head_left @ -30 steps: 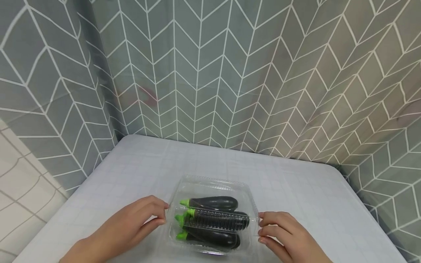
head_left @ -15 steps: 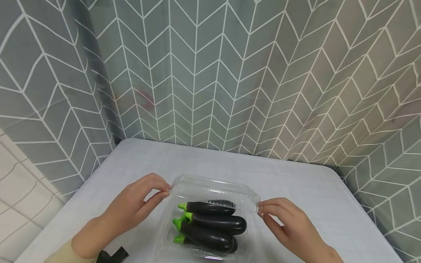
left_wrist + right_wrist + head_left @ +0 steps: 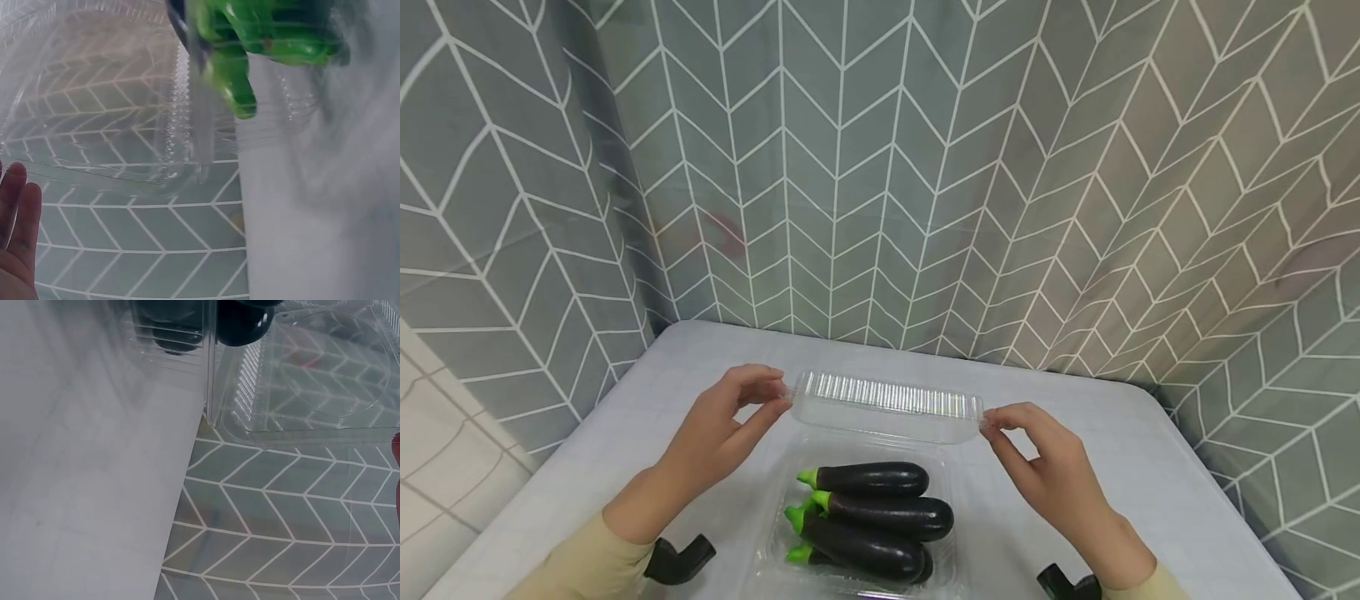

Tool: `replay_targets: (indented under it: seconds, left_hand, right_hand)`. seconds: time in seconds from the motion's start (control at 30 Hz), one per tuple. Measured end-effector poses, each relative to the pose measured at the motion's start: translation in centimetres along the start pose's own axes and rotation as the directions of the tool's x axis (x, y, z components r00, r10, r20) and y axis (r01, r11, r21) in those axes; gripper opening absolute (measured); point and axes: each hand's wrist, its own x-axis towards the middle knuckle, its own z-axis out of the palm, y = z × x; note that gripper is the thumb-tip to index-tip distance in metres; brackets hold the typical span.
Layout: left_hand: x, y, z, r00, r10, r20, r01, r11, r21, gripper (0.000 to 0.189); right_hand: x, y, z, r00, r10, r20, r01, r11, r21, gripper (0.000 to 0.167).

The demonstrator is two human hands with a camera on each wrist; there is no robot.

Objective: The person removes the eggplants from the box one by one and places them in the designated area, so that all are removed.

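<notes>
A clear plastic clamshell container (image 3: 763,546) rests on the white table with several dark eggplants (image 3: 880,546) inside, their green stems (image 3: 231,81) toward the left. Its hinged clear lid (image 3: 887,421) stands raised at the far side. My left hand (image 3: 722,425) pinches the lid's left corner between thumb and fingers. At the opposite corner, my right hand (image 3: 1052,471) pinches the lid too. The left wrist view catches only some fingertips (image 3: 28,215) at its edge. In the right wrist view, rounded eggplant ends (image 3: 245,322) show beside the lid, and the right hand is mostly cut off.
The white-covered table (image 3: 730,350) ends at a grey chevron-patterned curtain (image 3: 865,183) behind and at the sides. Pale tiles (image 3: 445,442) show at lower left. Black curved pieces (image 3: 679,560) sit by both wrists.
Both hands have lifted the container's lid up and away toward the far side, from lying over the eggplants to standing raised. The eggplants are now uncovered and have stayed in the base.
</notes>
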Motion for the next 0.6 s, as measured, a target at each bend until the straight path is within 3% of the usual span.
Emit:
replay_targets:
  seconds: [0.27,0.47,0.6]
  left_hand:
    - [-0.2,-2.9,1.7,0.995,-0.095,0.012,0.095,0.990,-0.108,0.055]
    - [-1.1,-4.7,3.1,0.989,-0.140,0.039,0.144,0.979,-0.145,0.057]
    - [-1.4,-5.2,3.7,0.981,-0.184,0.063,0.192,0.970,-0.148,0.043]
  right_hand:
    - [0.1,1.7,1.0,0.996,0.080,-0.029,-0.079,0.996,0.030,0.043]
    - [-0.6,2.7,2.2,0.978,0.201,0.060,-0.207,0.971,0.123,0.089]
    - [-1.4,3.5,3.1,0.973,0.220,0.068,-0.227,0.966,0.122,0.095]
